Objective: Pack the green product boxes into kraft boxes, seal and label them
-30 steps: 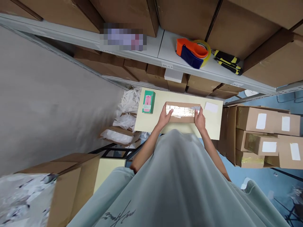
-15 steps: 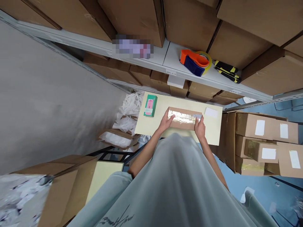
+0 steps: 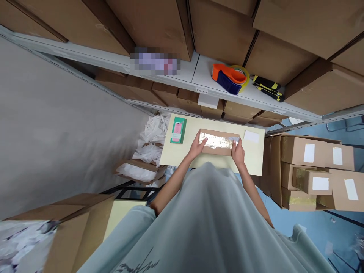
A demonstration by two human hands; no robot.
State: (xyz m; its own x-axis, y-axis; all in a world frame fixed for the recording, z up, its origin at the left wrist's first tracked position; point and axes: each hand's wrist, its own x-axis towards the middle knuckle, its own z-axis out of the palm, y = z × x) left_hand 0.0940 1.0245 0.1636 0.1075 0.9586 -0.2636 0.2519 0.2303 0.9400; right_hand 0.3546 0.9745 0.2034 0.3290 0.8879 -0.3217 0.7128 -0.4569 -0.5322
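Observation:
Between my hands is a small brown cardboard box [image 3: 217,150] with a shiny strip of clear tape across its upper face. My left hand [image 3: 196,146] grips its left end, the thumb lying on the taped face. At the right end my right hand [image 3: 238,151] holds on, its thumb by a greyish patch near the corner. A green box with a pink picture [image 3: 178,130] lies to the left on the pale yellow table [image 3: 167,155]. To the right of the held box lies a white paper label [image 3: 251,136].
On the shelf [image 3: 203,72] above sit an orange and blue tape dispenser [image 3: 229,77] and black-and-yellow utility knives [image 3: 267,87]. A large carton [image 3: 267,167] full of labelled boxes stands at right. White packing material [image 3: 150,151] is heaped left of the table; another open carton [image 3: 71,235] stands lower left.
My view has shifted slightly, so the scene sits a little further left. Both hands keep the same hold on the cardboard box.

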